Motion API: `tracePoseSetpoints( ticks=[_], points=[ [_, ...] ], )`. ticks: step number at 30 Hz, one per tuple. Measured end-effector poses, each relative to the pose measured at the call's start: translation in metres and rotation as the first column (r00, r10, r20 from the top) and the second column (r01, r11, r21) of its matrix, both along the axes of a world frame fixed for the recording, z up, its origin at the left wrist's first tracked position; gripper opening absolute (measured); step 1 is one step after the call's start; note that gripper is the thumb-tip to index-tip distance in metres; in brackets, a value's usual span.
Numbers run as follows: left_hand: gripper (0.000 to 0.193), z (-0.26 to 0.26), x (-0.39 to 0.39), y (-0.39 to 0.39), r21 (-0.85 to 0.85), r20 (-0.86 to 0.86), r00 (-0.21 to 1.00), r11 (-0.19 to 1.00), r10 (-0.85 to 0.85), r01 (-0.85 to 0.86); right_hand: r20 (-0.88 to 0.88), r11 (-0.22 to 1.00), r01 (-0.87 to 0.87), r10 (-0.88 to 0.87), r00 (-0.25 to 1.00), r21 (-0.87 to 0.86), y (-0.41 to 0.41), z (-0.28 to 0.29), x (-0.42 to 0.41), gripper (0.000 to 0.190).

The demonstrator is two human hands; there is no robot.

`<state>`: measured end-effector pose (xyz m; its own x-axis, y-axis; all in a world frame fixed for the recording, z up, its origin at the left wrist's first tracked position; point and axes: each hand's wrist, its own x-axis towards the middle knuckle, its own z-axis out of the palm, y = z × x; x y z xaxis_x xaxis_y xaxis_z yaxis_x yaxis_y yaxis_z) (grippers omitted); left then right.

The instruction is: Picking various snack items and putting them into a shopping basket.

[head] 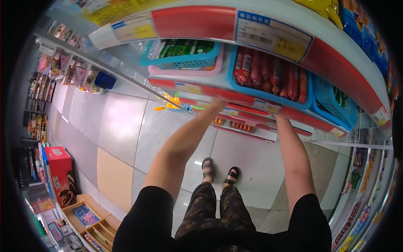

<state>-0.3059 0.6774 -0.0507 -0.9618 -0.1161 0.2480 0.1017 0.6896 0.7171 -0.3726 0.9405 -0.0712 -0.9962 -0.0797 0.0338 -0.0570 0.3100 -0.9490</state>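
Both of my hands are out of view, hidden by the shelf. My left forearm (196, 129) reaches in below the red-edged shelf (207, 92) of a store rack, and my right forearm (291, 151) goes under the same shelf farther right. On that shelf, a blue plastic basket (270, 96) holds several red-wrapped sausages (256, 67). To its left, a light-blue basket (185, 64) of green-wrapped packs is stacked on a pink basket (185, 72). Another blue basket (335, 97) stands at the right. What my hands touch cannot be seen.
A higher shelf edge (195, 23) with price tags crosses above, with snack bags (362, 30) on it. Lower shelves carry packs of sausages (241, 126). A red carton (59, 173) and a wooden divided tray (83, 217) are at left. More snack shelves (355, 195) stand right.
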Motion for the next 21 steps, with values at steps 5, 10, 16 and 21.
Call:
tracePoseSetpoints(
  ticks=[5,10,16,21],
  points=[
    [0.023,0.088,0.093,0.043,0.385,0.137,0.988,0.915,0.069,-0.117,-0.245,0.956,-0.006,0.082,0.966,0.295,0.041,-0.001,0.009,0.033],
    [0.029,0.249,0.129,-0.023,0.792,0.065,0.943,0.558,0.327,-0.248,-0.267,0.935,-0.082,0.182,0.946,0.346,0.019,0.047,0.075,0.024],
    [0.043,0.316,0.047,-0.074,0.760,0.626,0.778,-0.191,-0.043,-0.622,-0.106,0.894,-0.440,0.431,0.896,-0.088,-0.075,0.245,0.162,0.016],
    [0.033,0.307,0.015,-0.093,0.804,0.586,0.770,0.068,-0.251,-0.590,-0.071,0.921,-0.342,0.335,0.940,-0.185,-0.121,0.305,0.097,0.033]
  ],
)
